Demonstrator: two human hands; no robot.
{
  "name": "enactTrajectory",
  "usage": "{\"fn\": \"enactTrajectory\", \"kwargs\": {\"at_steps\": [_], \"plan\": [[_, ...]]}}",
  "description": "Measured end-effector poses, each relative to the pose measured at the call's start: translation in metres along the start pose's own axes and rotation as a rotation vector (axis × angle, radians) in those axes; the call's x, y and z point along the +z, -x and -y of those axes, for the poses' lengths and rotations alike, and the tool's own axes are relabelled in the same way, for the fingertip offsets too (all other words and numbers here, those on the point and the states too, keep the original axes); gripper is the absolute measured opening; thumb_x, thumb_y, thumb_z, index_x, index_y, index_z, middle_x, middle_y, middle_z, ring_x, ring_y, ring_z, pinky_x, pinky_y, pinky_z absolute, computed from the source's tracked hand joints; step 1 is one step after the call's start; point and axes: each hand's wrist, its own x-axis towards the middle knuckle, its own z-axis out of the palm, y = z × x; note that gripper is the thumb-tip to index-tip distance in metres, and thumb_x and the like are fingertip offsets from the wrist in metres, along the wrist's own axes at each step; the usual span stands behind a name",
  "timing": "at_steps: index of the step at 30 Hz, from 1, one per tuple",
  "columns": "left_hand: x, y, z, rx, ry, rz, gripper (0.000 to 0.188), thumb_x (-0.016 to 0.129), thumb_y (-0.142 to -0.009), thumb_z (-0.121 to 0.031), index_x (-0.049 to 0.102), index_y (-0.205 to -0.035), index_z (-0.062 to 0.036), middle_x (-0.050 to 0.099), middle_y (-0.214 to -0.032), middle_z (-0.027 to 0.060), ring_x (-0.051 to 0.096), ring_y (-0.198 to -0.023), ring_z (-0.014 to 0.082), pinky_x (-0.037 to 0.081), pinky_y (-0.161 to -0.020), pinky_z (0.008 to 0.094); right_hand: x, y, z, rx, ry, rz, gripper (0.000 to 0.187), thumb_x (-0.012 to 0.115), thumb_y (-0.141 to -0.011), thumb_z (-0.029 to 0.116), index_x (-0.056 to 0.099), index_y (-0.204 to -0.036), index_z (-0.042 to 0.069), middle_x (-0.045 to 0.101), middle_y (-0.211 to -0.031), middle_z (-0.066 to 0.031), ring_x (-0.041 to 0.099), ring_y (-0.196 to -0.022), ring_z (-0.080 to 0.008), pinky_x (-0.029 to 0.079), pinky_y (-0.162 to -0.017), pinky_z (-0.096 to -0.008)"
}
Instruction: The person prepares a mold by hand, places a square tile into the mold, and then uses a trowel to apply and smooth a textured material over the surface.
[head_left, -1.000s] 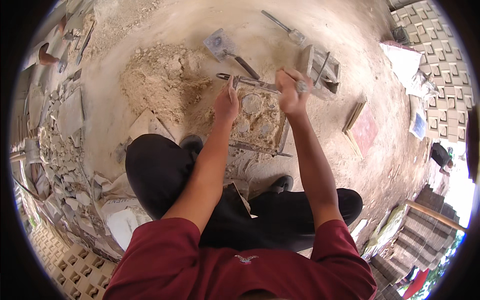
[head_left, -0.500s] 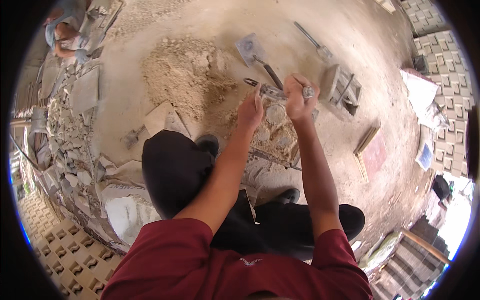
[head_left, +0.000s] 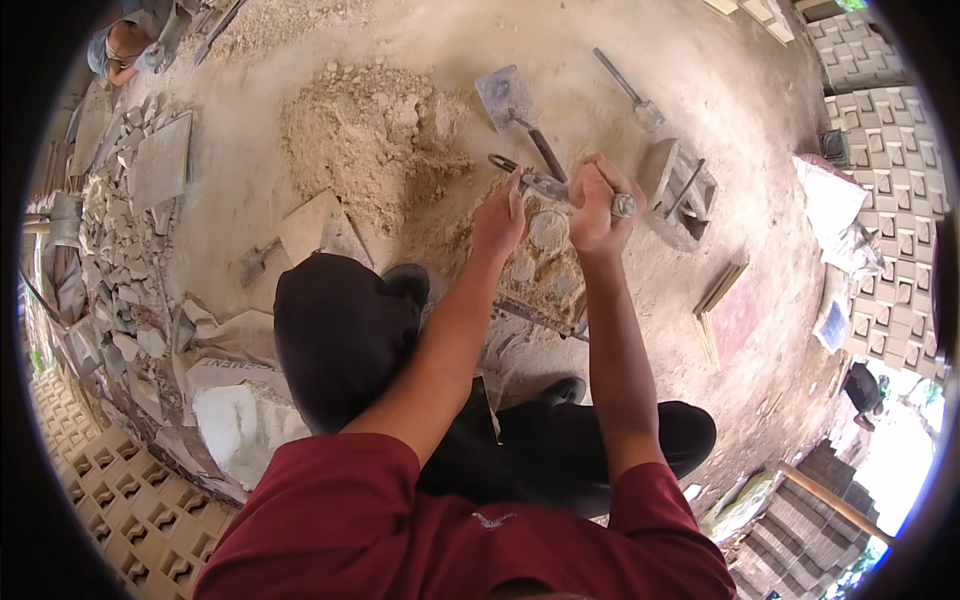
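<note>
A squarish frame (head_left: 533,315) lies flat on the ground (head_left: 560,40), packed with crumbly tan material (head_left: 545,259) holding round grey discs (head_left: 548,231), the largest toward the far side. A metal bar (head_left: 545,186) with a looped left end spans its far edge. A grey, blunt-ended tool (head_left: 624,205) juts from the right hand (head_left: 598,208).

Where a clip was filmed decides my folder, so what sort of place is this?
Probably a workshop or yard making moulded blocks: patterned blocks stand stacked at the right, and a crumbly heap and a trowel lie on the dusty ground.
</note>
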Motion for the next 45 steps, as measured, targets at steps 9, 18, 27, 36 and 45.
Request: {"fn": "enactTrajectory", "kwargs": {"at_steps": [9, 18, 27, 36, 45], "plan": [[0.001, 0.001, 0.005, 0.104, -0.013, -0.116, 0.046, 0.033, -0.101, -0.032, 0.046, -0.143, -0.0179, 0.068, -0.095, 0.0198, 0.063, -0.077, 0.0395, 0.05, -0.071, 0.0484, -0.013, -0.003, -0.001, -0.034, -0.183, 0.015, 0.024, 0.046, -0.083, -0.003, 0.041, -0.06, -0.001, 0.041, -0.055, 0.0003, 0.037, -0.051, -0.006, 0.024, -0.046, -0.0248], [-0.003, -0.003, 0.0, -0.038, 0.021, 0.02, 0.048, 0.03, -0.101, -0.036, 0.046, -0.143, -0.0199, 0.068, -0.096, 0.0186, 0.064, -0.085, 0.0402, 0.051, -0.076, 0.0481, -0.004, -0.014, -0.007, 0.051, -0.014, 0.073, 0.026, 0.045, -0.088, -0.002, 0.04, -0.063, 0.001, 0.038, -0.058, 0.0006, 0.031, -0.049, -0.0077, 0.021, -0.045, -0.0257], [-0.002, 0.0, 0.008, 0.109, -0.012, -0.109, 0.047, 0.032, -0.1, -0.032, 0.047, -0.142, -0.0185, 0.065, -0.116, 0.0178, 0.065, -0.092, 0.0393, 0.052, -0.08, 0.0468, 0.003, -0.003, -0.014, -0.077, -0.047, 0.088, 0.026, 0.046, -0.088, -0.002, 0.041, -0.063, 0.001, 0.039, -0.056, -0.0002, 0.033, -0.048, -0.008, 0.023, -0.045, -0.0257], [-0.005, 0.002, -0.001, 0.007, 0.025, -0.016, 0.05, 0.028, -0.102, -0.036, 0.045, -0.144, -0.0148, 0.068, -0.085, 0.0154, 0.064, -0.075, 0.0363, 0.051, -0.069, 0.0455, -0.011, -0.011, -0.016, -0.041, 0.007, 0.164, 0.026, 0.046, -0.087, -0.001, 0.043, -0.061, 0.0, 0.042, -0.056, -0.0013, 0.034, -0.048, -0.0083, 0.026, -0.046, -0.0254], [-0.003, -0.002, 0.008, 0.047, -0.03, 0.014, 0.055, 0.023, -0.103, -0.044, 0.04, -0.147, -0.0173, 0.069, -0.085, 0.0141, 0.064, -0.073, 0.0344, 0.05, -0.066, 0.0451, -0.03, -0.003, -0.014, 0.038, -0.001, 0.208, 0.015, 0.046, -0.078, -0.007, 0.049, -0.064, -0.004, 0.044, -0.058, -0.0039, 0.037, -0.052, -0.0065, 0.028, -0.046, -0.0261]]}}
